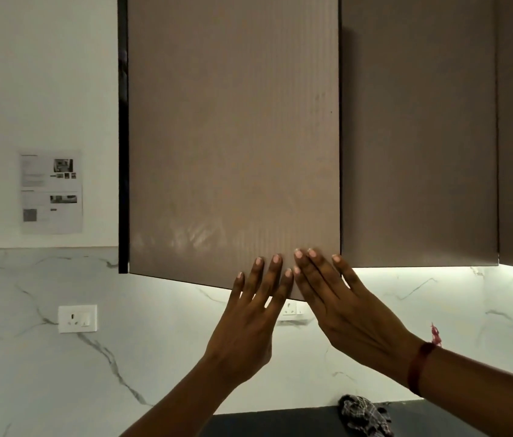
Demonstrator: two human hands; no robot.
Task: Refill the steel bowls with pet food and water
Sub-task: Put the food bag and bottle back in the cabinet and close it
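- printed sheet (50, 190): on the wall, far left.
- cabinet door (233, 137): I see it ajar, its lower right corner under both sets of fingertips.
- left hand (245, 323): fingers straight, spread, flat on the door, gripping nothing.
- right hand (353, 313): likewise flat, just beside the left.

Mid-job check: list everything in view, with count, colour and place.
Ribbed taupe cabinet door: one, taupe, centre, slightly ajar.
Plain brown cabinet doors: two, brown, to its right.
Printed paper sheet: one, white, on left wall.
Veined marble backsplash: one, white and grey, below cabinets.
White wall sockets: two, white, on backsplash; one partly hidden.
Dark countertop: one, dark grey, bottom edge.
Crumpled checked cloth: one, black and white, on countertop.
Red thread band: one, red, right wrist.
Left hand: one, fingers straight on the ribbed door's lower edge.
Right hand: one, likewise, beside it.
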